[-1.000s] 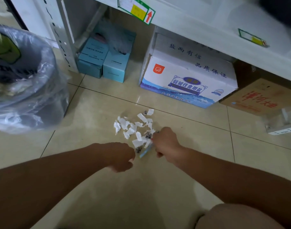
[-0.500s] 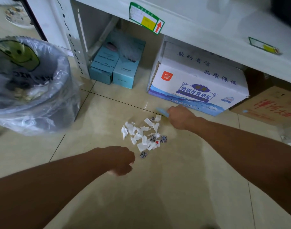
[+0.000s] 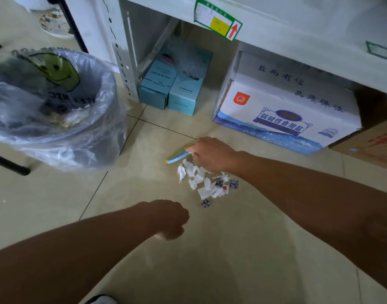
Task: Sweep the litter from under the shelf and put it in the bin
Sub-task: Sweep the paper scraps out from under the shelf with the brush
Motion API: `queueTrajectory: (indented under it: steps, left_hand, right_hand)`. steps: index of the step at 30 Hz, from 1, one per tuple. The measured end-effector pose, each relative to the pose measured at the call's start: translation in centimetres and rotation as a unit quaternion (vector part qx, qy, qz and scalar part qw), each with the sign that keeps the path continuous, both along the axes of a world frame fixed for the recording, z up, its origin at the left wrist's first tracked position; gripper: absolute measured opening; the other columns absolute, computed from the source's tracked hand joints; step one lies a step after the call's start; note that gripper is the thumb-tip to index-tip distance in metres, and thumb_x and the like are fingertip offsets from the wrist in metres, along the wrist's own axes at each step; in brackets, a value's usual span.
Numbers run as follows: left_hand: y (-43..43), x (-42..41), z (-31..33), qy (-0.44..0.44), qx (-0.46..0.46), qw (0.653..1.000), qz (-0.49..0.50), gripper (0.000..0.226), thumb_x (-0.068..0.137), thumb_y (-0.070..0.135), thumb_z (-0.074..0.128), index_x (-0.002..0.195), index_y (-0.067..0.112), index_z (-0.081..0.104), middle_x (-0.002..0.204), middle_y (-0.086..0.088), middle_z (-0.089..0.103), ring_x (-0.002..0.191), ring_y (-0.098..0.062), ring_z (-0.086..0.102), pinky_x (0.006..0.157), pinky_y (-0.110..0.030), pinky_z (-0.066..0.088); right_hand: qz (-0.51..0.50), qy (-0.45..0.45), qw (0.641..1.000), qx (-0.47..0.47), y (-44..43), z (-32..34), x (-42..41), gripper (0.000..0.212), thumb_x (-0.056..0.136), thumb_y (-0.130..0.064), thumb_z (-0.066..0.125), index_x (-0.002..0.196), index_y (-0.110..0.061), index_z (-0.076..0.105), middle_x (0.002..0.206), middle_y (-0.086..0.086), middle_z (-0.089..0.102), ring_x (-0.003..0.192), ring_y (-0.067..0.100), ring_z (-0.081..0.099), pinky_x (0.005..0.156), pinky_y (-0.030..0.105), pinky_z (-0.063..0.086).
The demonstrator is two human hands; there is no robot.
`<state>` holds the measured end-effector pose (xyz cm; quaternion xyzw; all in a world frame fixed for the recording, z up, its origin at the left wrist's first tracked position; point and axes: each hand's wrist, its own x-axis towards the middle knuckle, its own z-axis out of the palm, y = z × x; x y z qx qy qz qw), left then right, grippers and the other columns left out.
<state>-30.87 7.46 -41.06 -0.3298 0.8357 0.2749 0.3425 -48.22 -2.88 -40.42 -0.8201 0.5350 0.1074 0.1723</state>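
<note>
Head view: the right hand (image 3: 212, 155) is seen closed around a small blue-and-yellow brush (image 3: 177, 155), held at its near end, with the brush head pointing away toward the bin (image 3: 54, 110). The litter (image 3: 204, 183), torn white paper scraps and a few small patterned wrappers, lies on the floor (image 3: 243, 249) just below this hand, clear of the shelf (image 3: 298, 31). The left hand (image 3: 168, 218) is curled into a fist; contents cannot be told. The scraps are judged very light, limp and easily scattered; gentle strokes are advised, or pinching in a bunch.
</note>
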Motion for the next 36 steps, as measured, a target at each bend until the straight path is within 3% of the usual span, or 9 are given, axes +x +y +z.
queueTrajectory:
  steps: [4,7,13,16,19,25,29,33,36]
  left_hand:
    - [0.2,0.1,-0.3,0.007,-0.006,1.0,-0.012,0.043,0.101,0.035,0.041,0.139,0.018,0.051,0.139,-0.007,0.055,0.125,-0.029,0.056,0.101,-0.037,0.045]
    - [0.2,0.1,-0.4,0.0,-0.007,1.0,-0.02,0.043,0.102,0.037,0.041,0.139,0.018,0.051,0.139,-0.009,0.054,0.126,-0.03,0.056,0.101,-0.038,0.045]
    - [-0.2,-0.5,-0.2,-0.011,0.0,1.0,-0.023,0.046,0.102,0.039,0.04,0.144,0.021,0.047,0.143,-0.007,0.051,0.129,-0.028,0.053,0.106,-0.038,0.045]
    - [0.0,-0.8,0.0,-0.014,0.001,1.0,-0.024,0.046,0.102,0.039,0.04,0.144,0.022,0.046,0.144,-0.006,0.051,0.13,-0.027,0.053,0.106,-0.038,0.045]
    - [0.0,-0.9,0.2,-0.012,-0.004,1.0,-0.026,0.046,0.102,0.039,0.04,0.145,0.022,0.045,0.144,-0.006,0.05,0.129,-0.028,0.053,0.105,-0.038,0.045]
    - [-0.4,-0.8,0.1,-0.017,-0.015,1.0,-0.02,0.047,0.101,0.042,0.04,0.145,0.026,0.044,0.146,-0.003,0.048,0.131,-0.027,0.051,0.106,-0.038,0.044]
    - [-0.7,-0.8,0.2,-0.01,-0.017,1.0,-0.02,0.048,0.101,0.042,0.039,0.146,0.026,0.044,0.146,-0.004,0.048,0.132,-0.026,0.05,0.108,-0.038,0.042]
    - [-1.0,-0.6,-0.2,-0.006,-0.015,1.0,-0.022,0.048,0.1,0.043,0.04,0.144,0.026,0.045,0.144,-0.003,0.051,0.13,-0.025,0.052,0.106,-0.039,0.044]
    - [-1.5,-0.7,-0.4,-0.009,-0.015,1.0,-0.025,0.048,0.1,0.045,0.04,0.144,0.027,0.045,0.143,-0.001,0.051,0.13,-0.024,0.052,0.106,-0.037,0.044]
  right_hand:
    - [0.061,0.046,0.997,0.031,2.1,0.5,-2.6,0.023,0.096,-0.021,0.039,0.099,-0.017,0.061,0.102,0.006,0.058,0.087,0.023,0.056,0.071,0.034,0.045]
    - [0.064,0.069,0.994,0.052,4.1,1.7,-5.7,0.03,0.097,-0.022,0.04,0.117,-0.021,0.062,0.114,0.007,0.058,0.101,0.026,0.058,0.081,0.037,0.048]
    - [-0.095,-0.013,0.995,-0.041,4.6,1.7,-8.4,0.031,0.095,-0.018,0.038,0.108,-0.018,0.067,0.076,0.001,0.053,0.07,0.024,0.055,0.061,0.033,0.039]
    - [-0.119,0.013,0.993,0.001,4.6,1.0,-8.7,0.022,0.092,-0.018,0.042,0.078,-0.019,0.058,0.071,0.004,0.057,0.067,0.029,0.057,0.058,0.035,0.043]
    - [-0.116,-0.014,0.993,0.028,5.1,1.3,-8.7,0.024,0.091,-0.018,0.043,0.069,-0.021,0.052,0.067,0.004,0.055,0.063,0.027,0.054,0.06,0.038,0.044]
    - [-0.217,-0.024,0.976,-0.021,3.3,1.4,-10.1,0.035,0.089,-0.027,0.041,0.108,-0.019,0.069,0.096,0.011,0.065,0.083,0.031,0.061,0.072,0.036,0.051]
    - [-0.212,-0.02,0.977,0.03,3.7,1.2,-9.8,0.035,0.089,-0.028,0.04,0.109,-0.018,0.068,0.109,0.01,0.067,0.086,0.027,0.06,0.07,0.031,0.044]
    - [-0.264,-0.069,0.962,-0.015,5.6,3.5,-11.4,0.036,0.095,-0.021,0.043,0.121,-0.014,0.068,0.127,0.007,0.064,0.112,0.028,0.06,0.096,0.037,0.049]
    - [-0.314,-0.084,0.945,-0.035,8.7,3.9,-14.1,0.033,0.092,-0.019,0.047,0.114,-0.016,0.072,0.118,0.007,0.071,0.105,0.029,0.065,0.091,0.037,0.051]
